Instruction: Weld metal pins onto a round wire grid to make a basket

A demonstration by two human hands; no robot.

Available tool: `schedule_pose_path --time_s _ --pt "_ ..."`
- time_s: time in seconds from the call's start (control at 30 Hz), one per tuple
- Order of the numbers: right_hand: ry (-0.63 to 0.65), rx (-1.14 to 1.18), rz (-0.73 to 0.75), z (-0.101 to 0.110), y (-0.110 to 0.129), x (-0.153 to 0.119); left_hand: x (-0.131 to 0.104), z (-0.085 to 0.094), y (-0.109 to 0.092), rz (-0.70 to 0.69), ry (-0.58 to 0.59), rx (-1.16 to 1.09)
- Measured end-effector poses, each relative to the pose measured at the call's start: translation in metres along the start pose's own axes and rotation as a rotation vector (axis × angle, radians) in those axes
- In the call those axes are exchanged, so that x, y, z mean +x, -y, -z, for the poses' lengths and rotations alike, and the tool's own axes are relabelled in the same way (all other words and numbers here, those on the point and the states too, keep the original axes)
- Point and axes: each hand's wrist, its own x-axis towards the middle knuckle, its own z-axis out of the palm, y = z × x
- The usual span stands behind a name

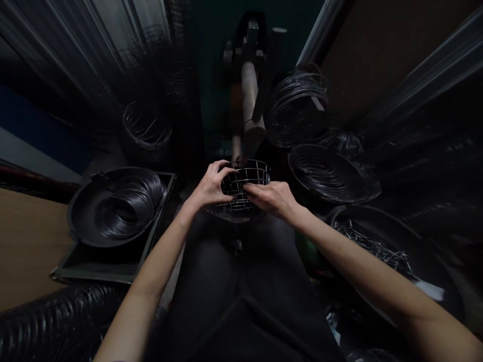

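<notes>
Small round wire cage (247, 181), held at centre above the lap, is grasped at its left rim by the left hand (209, 188) and pinched by the right hand (273, 198); thin welds could be bent, or fingers nicked, by uneven squeezing.

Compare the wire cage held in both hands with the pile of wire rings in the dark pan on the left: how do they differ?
The wire cage is a bowl-shaped grid of crossing wires; the wire rings are separate flat hoops, stacked. The cage is gripped by the left hand and right hand; the rings lie untouched in the pan. The cage looks smaller across than the rings. Both are thin metal wire.
</notes>
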Motion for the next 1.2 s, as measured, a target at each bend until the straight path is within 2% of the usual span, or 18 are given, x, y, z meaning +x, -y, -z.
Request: schedule_pose_path --time_s 0.3,0.5,0.63,0.83,1.07,1.2 --pt "0.061 -0.012 -0.009 0.008 -0.005 0.017 0.01 0.006 0.011 0.018 0.02 -0.024" --pt "-0.105 0.095 -0.026 -0.002 -0.007 0.005 0.011 0.006 0.013 0.01 0.008 -0.071" --pt "-0.219 0.12 -0.134 -0.014 -0.012 0.001 0.016 0.007 0.014 0.044 0.007 -0.101" --pt "-0.27 0.185 -0.229 -0.02 -0.02 0.02 0.031 0.009 0.024 0.075 -0.01 -0.109" --pt "-0.323 0.291 -0.271 -0.027 -0.028 0.028 0.04 0.01 0.031 0.069 -0.025 -0.086" --pt "-0.362 0.305 -0.325 -0.03 -0.037 0.047 0.054 0.011 0.042 0.102 -0.034 -0.101"
